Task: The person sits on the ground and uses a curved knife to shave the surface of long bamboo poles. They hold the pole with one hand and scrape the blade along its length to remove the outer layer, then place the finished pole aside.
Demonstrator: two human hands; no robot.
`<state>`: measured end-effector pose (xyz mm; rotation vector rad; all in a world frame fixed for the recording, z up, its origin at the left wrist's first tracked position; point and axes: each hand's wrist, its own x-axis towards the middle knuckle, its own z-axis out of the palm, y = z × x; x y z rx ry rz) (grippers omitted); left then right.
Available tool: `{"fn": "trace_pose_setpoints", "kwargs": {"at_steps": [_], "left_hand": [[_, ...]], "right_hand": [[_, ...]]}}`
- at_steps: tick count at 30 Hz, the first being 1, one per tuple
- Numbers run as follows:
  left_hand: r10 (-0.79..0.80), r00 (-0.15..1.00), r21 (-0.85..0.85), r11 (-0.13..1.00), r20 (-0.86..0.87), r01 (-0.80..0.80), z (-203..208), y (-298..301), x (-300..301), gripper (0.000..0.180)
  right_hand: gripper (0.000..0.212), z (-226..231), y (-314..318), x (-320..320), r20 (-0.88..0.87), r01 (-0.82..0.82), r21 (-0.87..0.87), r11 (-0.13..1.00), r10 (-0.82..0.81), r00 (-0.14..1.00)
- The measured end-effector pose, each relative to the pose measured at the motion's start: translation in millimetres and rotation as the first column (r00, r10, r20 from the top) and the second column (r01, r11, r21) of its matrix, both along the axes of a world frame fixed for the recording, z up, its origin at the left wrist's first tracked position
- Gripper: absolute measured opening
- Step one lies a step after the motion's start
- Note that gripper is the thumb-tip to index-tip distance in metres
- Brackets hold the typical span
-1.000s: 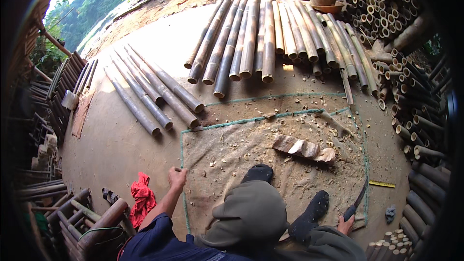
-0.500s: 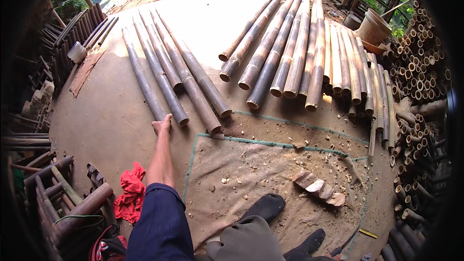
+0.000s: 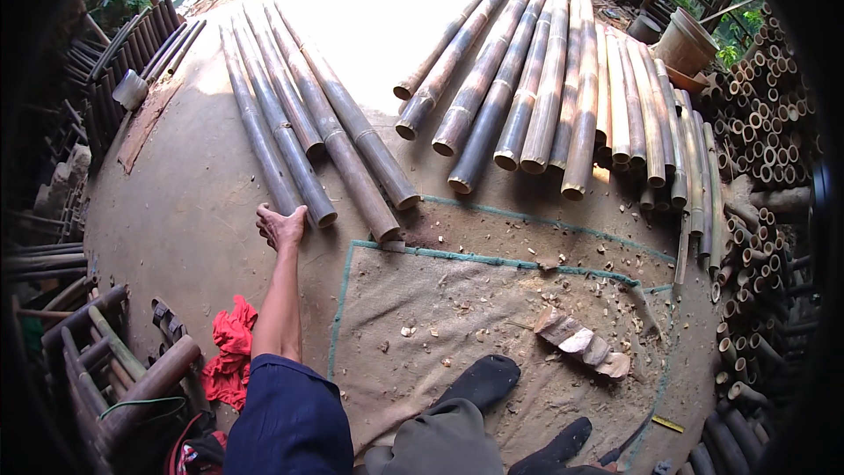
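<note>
My left hand [image 3: 281,228], in a dark blue sleeve, is at the near end of the leftmost dark bamboo pole [image 3: 259,145]. Its thumb and fingers are spread apart and cover that end; whether they touch it I cannot tell. Close along this pole's right side lies a second bamboo pole [image 3: 286,142], with several more fanned out beyond it. At the lower edge, a small skin-coloured patch [image 3: 610,468] beside a dark, thin object may be part of my right hand; its fingers are hidden.
Another row of bamboo poles [image 3: 519,79] lies to the right. Before me is a brown mat [image 3: 422,317] with green edging, wood chips and a chopped wood block [image 3: 582,343]. A red cloth [image 3: 230,352] lies left of my arm. Cut bamboo [image 3: 765,132] is stacked at far right.
The leftmost pole has shifted right, against its neighbour. My left hand's fingers have spread from a closer grip on its end. The whole view has also moved slightly.
</note>
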<state>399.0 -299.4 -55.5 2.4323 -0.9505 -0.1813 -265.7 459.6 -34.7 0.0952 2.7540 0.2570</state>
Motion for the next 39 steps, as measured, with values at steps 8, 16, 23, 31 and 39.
{"fn": "trace_pose_setpoints", "kwargs": {"at_steps": [8, 16, 23, 31, 39], "left_hand": [[-0.035, 0.922, -0.045, 0.999, -0.386, 0.019, -39, -23, 57, 0.077], [0.019, 0.998, 0.001, 1.000, -0.053, -0.019, -20, -33, 33, 0.062], [-0.787, 0.413, 0.063, 0.493, 0.459, 0.868, 33, 53, -82, 0.101], [-0.709, -0.186, 0.415, 0.163, 0.680, 0.895, -14, 7, -118, 0.060], [-0.805, -0.013, 0.606, 0.436, 0.594, 0.665, 21, -78, -106, 0.040]], "right_hand": [[0.070, -11, -6, -1, 0.046, -0.036, -0.012, 0.999, 0.036, 0.998], [0.066, -10, 17, 3, 0.085, -0.068, -0.047, 0.997, 0.071, 0.994], [0.067, -5, 26, 15, 0.028, -0.017, -0.006, 1.000, 0.017, 0.999], [0.073, -19, 15, 15, 0.032, 0.020, -0.027, 0.999, -0.020, 0.999], [0.079, -35, 27, 4, 0.026, 0.076, -0.060, 0.995, -0.074, 0.997]]}}
